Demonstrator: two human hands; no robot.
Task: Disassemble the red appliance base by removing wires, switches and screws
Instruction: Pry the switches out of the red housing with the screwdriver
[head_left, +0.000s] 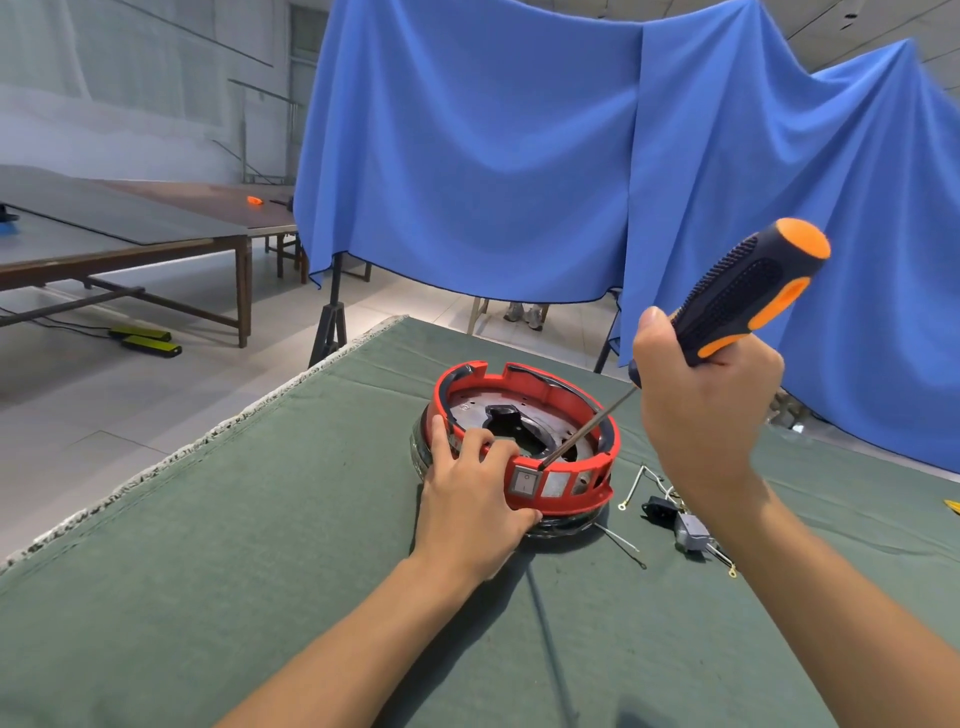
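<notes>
The red base (524, 441) sits on the green cloth (260, 545) near the table's far edge, its open side up, showing a grey metal plate with a dark opening. A rocker switch (523, 483) is set in its near wall. The left hand (472, 499) grips the near-left rim, fingers curled over it. The right hand (701, 395) clenches a black-and-orange screwdriver (748, 291), whose tip meets the rim just above the switch. Loose wires (644, 478) and a small grey part (691, 532) lie on the cloth just right of the base. A blue sheet (519, 156) hangs behind.
</notes>
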